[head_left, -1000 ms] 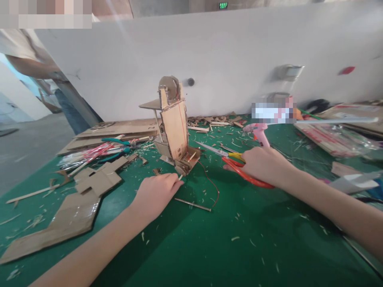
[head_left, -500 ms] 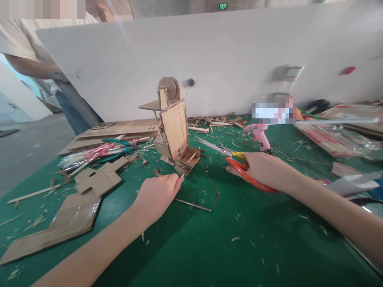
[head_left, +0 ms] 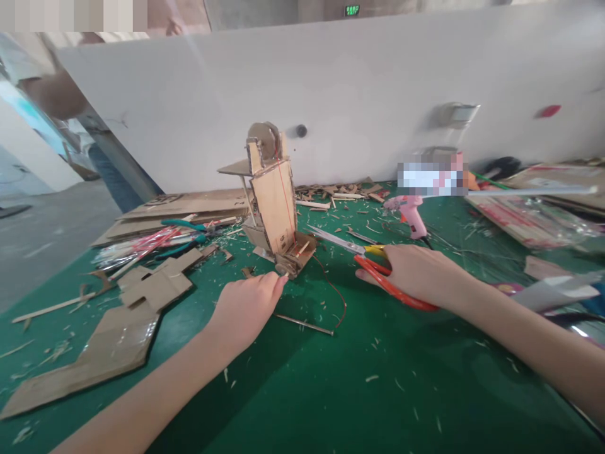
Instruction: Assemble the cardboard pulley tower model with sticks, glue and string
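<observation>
A cardboard model [head_left: 275,205] stands upright on the table, with a round cardboard wheel [head_left: 263,140] at its top and a red thread down its front. At the model's base, my left hand [head_left: 248,309] is closed in a pinch on the tip of a small wooden stick [head_left: 286,276], mostly hidden by the fingers. My right hand [head_left: 416,271] grips a pair of scissors [head_left: 373,268] by the orange handles, blades pointing left towards the model. A long nail-like metal rod [head_left: 305,325] lies just right of my left hand, near a loose red thread [head_left: 341,293].
Cut cardboard pieces [head_left: 123,331] and teal-handled pliers [head_left: 189,234] lie on the left. A pink glue gun [head_left: 413,217] is beyond my right hand. Scraps and shavings litter the green table [head_left: 350,397]. A white partition [head_left: 368,94] rises behind; a person stands at the far left.
The scissors have dipped slightly in my right hand. My left hand and the top of the model have shifted a little to the left. The person at the far left has moved.
</observation>
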Demonstrator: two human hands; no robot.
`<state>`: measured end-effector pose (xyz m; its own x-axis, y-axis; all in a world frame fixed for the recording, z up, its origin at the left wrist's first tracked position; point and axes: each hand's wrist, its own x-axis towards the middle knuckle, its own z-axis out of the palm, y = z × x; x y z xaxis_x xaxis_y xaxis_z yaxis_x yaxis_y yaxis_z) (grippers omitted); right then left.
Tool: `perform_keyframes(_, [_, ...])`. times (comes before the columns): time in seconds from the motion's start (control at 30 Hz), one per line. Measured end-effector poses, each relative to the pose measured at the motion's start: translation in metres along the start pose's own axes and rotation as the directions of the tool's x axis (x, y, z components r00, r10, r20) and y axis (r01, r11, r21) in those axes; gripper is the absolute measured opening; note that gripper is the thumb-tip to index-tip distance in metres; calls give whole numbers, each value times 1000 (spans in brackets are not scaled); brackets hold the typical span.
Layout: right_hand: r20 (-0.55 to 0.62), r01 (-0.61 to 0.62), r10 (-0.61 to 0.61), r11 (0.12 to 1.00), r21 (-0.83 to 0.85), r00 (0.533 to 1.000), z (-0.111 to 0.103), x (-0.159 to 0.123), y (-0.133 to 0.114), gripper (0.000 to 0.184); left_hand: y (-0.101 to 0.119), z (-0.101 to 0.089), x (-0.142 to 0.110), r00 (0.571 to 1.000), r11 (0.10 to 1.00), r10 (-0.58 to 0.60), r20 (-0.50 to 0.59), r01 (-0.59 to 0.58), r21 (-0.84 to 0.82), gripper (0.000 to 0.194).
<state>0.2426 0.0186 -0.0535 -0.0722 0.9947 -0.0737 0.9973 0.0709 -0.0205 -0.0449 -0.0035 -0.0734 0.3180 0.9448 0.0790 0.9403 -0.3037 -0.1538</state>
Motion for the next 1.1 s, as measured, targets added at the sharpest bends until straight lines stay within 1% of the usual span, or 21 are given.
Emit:
perform_keyframes(0.23, [48, 29, -29, 1000, -2, 998, -8, -3, -6, 63, 1, 0, 1, 1000, 1000, -16, 15, 16, -4, 41])
perform_keyframes(0.53, [38, -17, 17, 1000, -12, 999, -7, 0, -13, 62, 0, 1, 1, 1000, 1000, -9, 9, 9, -16, 40])
perform_keyframes(0.67, [69, -49, 51, 998, -34, 996, -11, 0, -17, 63, 0, 1, 1, 1000, 1000, -8, 13, 8, -11, 40])
perform_keyframes(0.83, [91, -51, 57, 996, -70, 994, -15, 1, -19, 67, 1, 0, 0, 1000, 1000, 0, 15, 0, 0, 40])
perform_keyframes(0.97, [86, -50, 60, 993, -111, 994, -16, 2, -19, 73, 1, -1, 0, 1000, 1000, -2, 11, 2, 0, 40])
perform_keyframes(1.1, [85, -45, 55, 992, -117, 995, -17, 2, -20, 73, 1, -1, 1, 1000, 1000, -1, 12, 1, 4, 41])
